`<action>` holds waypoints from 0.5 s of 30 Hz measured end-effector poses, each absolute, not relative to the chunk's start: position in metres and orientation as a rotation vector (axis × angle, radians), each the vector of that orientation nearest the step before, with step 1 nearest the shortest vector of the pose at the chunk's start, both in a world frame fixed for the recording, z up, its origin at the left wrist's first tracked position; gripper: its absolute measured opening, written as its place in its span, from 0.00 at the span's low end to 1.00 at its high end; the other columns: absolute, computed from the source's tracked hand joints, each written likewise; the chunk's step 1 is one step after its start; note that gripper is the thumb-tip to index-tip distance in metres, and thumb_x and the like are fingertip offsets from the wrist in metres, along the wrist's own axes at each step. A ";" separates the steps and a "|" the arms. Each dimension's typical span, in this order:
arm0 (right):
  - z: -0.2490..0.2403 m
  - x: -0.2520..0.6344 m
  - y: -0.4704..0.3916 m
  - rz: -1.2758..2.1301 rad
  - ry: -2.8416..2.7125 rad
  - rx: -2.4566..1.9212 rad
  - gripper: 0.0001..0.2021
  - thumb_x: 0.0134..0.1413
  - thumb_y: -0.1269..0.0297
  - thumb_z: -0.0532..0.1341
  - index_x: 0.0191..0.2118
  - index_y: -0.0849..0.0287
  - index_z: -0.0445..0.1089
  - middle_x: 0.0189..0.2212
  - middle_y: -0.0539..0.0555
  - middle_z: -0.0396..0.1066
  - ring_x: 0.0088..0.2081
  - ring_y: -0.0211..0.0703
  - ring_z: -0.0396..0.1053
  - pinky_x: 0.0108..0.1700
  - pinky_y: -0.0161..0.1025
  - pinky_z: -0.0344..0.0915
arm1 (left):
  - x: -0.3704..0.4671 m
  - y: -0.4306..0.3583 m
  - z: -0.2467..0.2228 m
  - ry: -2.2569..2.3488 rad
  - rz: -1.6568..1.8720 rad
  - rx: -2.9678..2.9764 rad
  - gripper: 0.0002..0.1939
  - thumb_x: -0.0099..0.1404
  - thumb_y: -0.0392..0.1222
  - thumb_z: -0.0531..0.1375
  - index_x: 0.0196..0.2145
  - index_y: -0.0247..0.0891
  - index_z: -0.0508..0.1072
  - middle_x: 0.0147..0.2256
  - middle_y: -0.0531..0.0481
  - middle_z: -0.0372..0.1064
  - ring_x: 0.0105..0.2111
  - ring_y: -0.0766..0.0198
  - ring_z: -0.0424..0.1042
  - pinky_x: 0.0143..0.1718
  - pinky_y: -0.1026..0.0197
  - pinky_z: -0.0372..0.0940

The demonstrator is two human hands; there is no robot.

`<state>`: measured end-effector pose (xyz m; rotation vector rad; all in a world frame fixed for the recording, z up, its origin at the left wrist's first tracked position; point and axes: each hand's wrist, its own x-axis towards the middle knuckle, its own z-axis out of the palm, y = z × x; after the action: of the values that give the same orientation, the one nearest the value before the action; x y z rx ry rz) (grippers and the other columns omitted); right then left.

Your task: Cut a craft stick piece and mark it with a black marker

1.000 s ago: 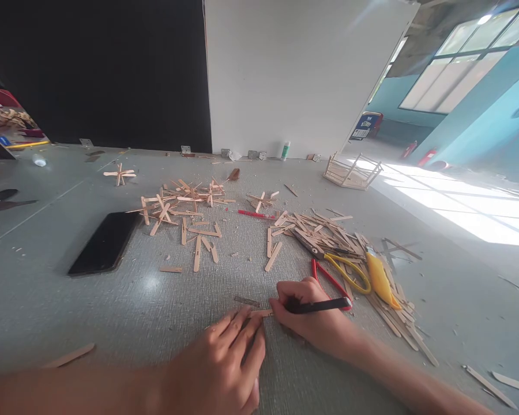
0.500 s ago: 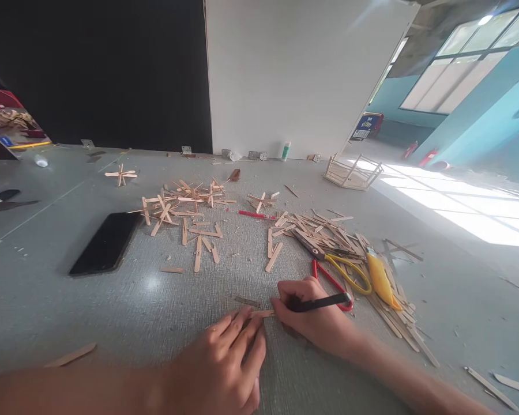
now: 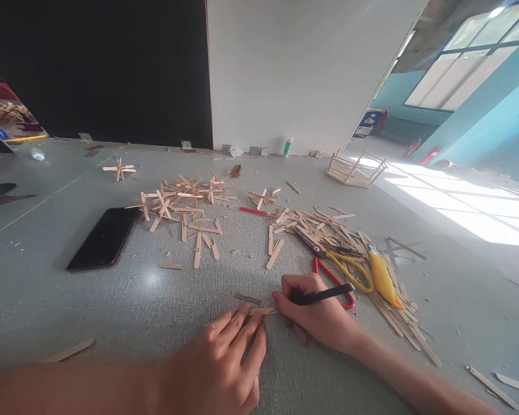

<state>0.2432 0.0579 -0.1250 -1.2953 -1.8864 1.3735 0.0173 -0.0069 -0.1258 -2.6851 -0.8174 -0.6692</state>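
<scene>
My left hand [image 3: 231,360] lies at the bottom centre, its fingertips pressing a small wooden stick [image 3: 266,311] flat on the grey table [image 3: 155,311]. The stick's right end shows dark marks. My right hand [image 3: 313,308] is closed around a black pen [image 3: 328,293]; its fingers meet the stick's right end, and the pen tip is hidden. Just above the stick lies a small clear strip, apparently a ruler [image 3: 247,299]. Beyond my right hand are scissors with yellow [image 3: 350,271] and red [image 3: 335,279] handles, and a yellow-handled tool [image 3: 384,279].
Wooden sticks [image 3: 324,227] are heaped at right; crossed stick pieces [image 3: 190,193] gather left of centre. A black phone [image 3: 106,239] lies at left. Farther back are a red pen [image 3: 257,211], a glue stick [image 3: 288,147] and a stick frame [image 3: 355,170].
My right hand has shifted slightly right with the pen, showing more of the stick's marked end. My left hand stays in place. The view has shifted slightly.
</scene>
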 end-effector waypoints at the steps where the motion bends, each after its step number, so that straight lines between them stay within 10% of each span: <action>1: -0.125 0.243 0.058 1.379 -1.885 -1.294 0.18 0.64 0.61 0.59 0.23 0.55 0.58 0.16 0.44 0.66 0.12 0.32 0.63 0.13 0.27 0.50 | 0.017 -0.007 -0.126 -0.816 -0.675 -2.683 0.21 0.73 0.38 0.48 0.50 0.25 0.77 0.49 0.35 0.80 0.48 0.49 0.80 0.47 0.53 0.77; 15: -0.120 0.241 0.058 1.385 -1.887 -1.272 0.18 0.63 0.64 0.60 0.22 0.55 0.57 0.15 0.43 0.65 0.12 0.31 0.62 0.13 0.27 0.51 | 0.019 -0.009 -0.125 -0.813 -0.679 -2.679 0.20 0.71 0.37 0.49 0.49 0.25 0.78 0.49 0.35 0.80 0.48 0.48 0.80 0.47 0.52 0.78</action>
<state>0.2415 0.0581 -0.1203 -1.2721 -1.8869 1.3846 0.0185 -0.0088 -0.1246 -2.6793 -0.8130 -0.6793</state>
